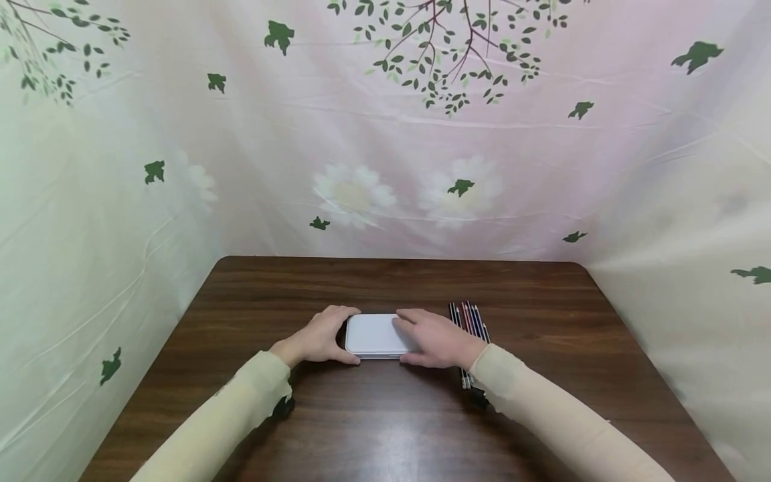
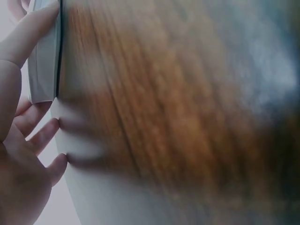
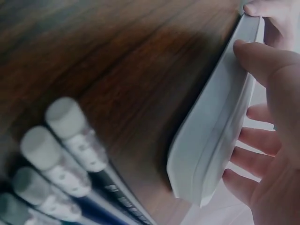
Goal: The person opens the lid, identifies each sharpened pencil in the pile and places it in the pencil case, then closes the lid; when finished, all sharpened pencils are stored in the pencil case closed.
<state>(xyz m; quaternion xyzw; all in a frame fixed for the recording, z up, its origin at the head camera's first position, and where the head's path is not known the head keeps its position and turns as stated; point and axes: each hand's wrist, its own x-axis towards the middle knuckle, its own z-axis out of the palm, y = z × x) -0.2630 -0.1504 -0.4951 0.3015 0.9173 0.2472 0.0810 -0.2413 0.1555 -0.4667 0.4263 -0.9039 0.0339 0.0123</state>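
A flat white case (image 1: 373, 335) with rounded corners lies on the brown table. My left hand (image 1: 322, 337) grips its left end, the thumb along the near side and the fingers round the end and far side. From the right, my right hand (image 1: 440, 339) holds it, fingers over the top and thumb against the near side. The right wrist view shows a seam along the side of the case (image 3: 211, 126). Several pencils (image 1: 468, 318) lie in a row under and beside my right wrist. Their white eraser ends (image 3: 42, 147) show close up in that wrist view.
The dark wood-grain table (image 1: 385, 415) has rounded far corners. A pale cloth (image 1: 403, 154) printed with leaves, birds and flowers hangs behind it and on both sides.
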